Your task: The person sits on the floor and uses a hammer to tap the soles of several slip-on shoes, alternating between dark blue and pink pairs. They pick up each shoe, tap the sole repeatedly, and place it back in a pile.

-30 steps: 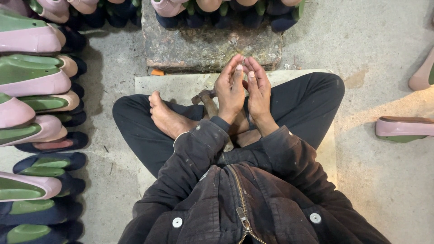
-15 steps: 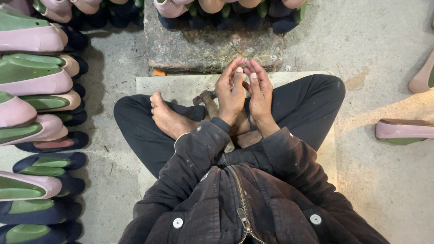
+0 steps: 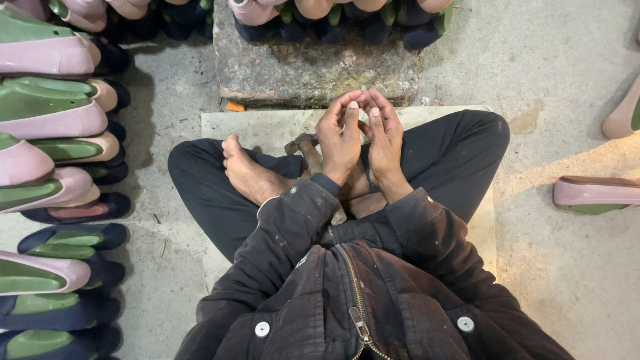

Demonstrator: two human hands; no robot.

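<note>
The person sat cross-legged on a pale mat (image 3: 267, 127) on the concrete floor, with 1 bare foot (image 3: 248, 175) resting on the black trousers at 9 o'clock from the hands. The left hand (image 3: 341, 139) and right hand (image 3: 383, 137) were raised together, fingertips touching at 12 o'clock, palms cupped and released, grasping nothing. A hammer (image 3: 311, 155) lay in the lap just beneath the left hand, its head toward 11 o'clock. A stone block (image 3: 313, 67) sat at 12 o'clock. Rows of pink-and-green shoe lasts (image 3: 50, 120) lined 9 o'clock, and 1 pink shoe last (image 3: 593, 195) lay at 3 o'clock.
</note>
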